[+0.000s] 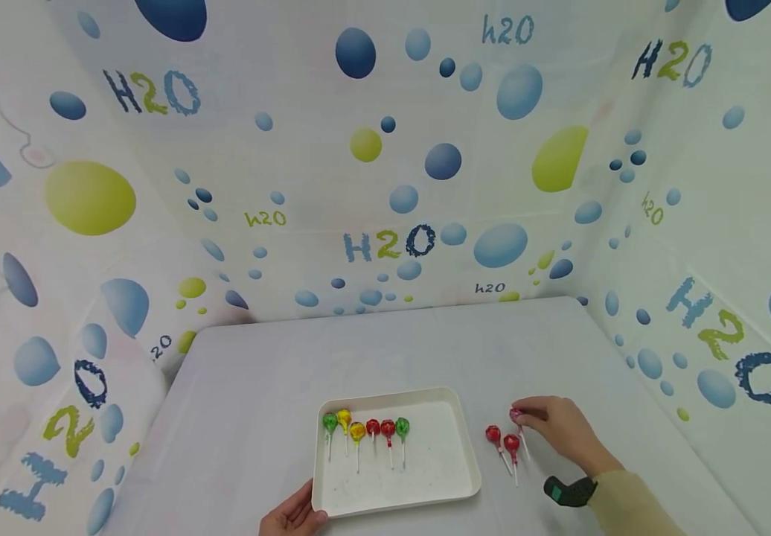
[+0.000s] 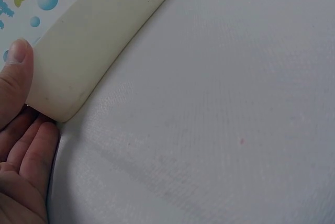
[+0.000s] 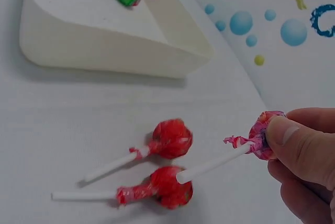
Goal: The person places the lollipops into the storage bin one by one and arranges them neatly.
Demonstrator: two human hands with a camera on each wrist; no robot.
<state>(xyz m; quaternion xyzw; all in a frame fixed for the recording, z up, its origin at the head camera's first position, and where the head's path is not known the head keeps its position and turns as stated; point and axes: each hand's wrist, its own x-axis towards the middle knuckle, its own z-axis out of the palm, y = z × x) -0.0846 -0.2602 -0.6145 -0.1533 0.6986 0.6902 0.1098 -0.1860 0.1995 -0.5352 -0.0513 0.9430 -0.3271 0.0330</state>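
Note:
My right hand (image 1: 562, 430) pinches a pink-wrapped lollipop (image 3: 260, 139) by its candy head between thumb and fingers, its white stick pointing away from the hand. Two red lollipops (image 3: 171, 139) lie side by side on the table just beside it, to the right of the tray. At the near left corner of the white tray (image 1: 435, 458), my left hand (image 1: 294, 514) grips the edge, thumb at the rim and fingers at the underside. Inside the tray, several lollipops stand in a rough row: green (image 1: 329, 422), yellow (image 1: 357, 431) and red (image 1: 388, 428).
A white cloth covers the table (image 1: 245, 409). Walls (image 1: 305, 149) printed with blue and green drops and H2O lettering enclose its back and both sides. A dark band (image 1: 569, 491) sits on the right wrist.

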